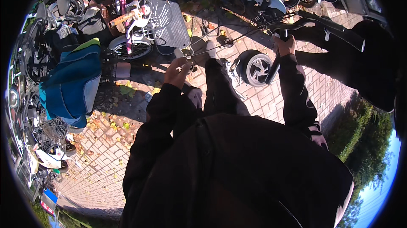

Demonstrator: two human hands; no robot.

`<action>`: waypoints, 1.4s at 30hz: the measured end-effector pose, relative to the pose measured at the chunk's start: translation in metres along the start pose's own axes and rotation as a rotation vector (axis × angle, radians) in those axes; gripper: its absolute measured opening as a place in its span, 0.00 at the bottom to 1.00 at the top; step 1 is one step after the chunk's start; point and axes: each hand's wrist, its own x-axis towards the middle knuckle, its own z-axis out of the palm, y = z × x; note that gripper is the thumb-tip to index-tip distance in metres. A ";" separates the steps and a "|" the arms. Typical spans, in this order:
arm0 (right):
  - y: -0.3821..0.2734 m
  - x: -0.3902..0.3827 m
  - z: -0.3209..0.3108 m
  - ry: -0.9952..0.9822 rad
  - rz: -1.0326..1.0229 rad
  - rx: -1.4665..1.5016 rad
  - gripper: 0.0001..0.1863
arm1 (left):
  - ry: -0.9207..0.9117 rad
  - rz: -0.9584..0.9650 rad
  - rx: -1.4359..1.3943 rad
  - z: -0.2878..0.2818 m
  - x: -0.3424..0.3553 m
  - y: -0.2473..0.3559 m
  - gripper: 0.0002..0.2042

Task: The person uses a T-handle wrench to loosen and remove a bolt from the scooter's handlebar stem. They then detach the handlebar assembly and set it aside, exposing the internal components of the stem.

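Note:
My left hand (177, 73) is closed, its fingers curled, right by a pale rounded piece (179, 53); what lies in the fingers I cannot make out. My right hand (285, 45) wraps round the upper part of a black bar (274, 70) that slants down beside a small wheel. This wheel (258, 68) has a dark tyre and a pale spoked rim, and is low over the brick paving between my feet and the bar. Thin dark cables (250, 29) run across from near my left hand towards my right hand.
A bicycle with a white wire basket (155, 18) stands ahead on the left. A blue padded cover (74, 82) drapes over a vehicle at left, amid several parked scooters. Another person in dark clothes (360, 58) is close on the right. Dry leaves (101, 137) lie on the paving.

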 end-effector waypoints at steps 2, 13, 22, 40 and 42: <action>0.010 -0.020 0.009 -0.119 0.026 0.347 0.23 | -0.056 -0.056 -0.050 0.013 -0.004 0.030 0.20; -0.065 -0.108 0.076 0.314 -0.019 0.386 0.22 | -0.333 0.017 -0.107 0.074 -0.001 0.178 0.44; -0.127 -0.159 0.075 0.178 0.029 0.427 0.26 | -0.193 -0.031 -0.343 0.149 0.018 0.214 0.43; -0.062 -0.175 0.015 -0.392 -0.378 0.320 0.31 | -0.053 -0.405 -0.435 0.146 0.052 0.190 0.24; -0.031 -0.163 -0.002 -0.630 -0.327 0.254 0.32 | -0.150 -0.267 -0.362 0.134 0.055 0.191 0.26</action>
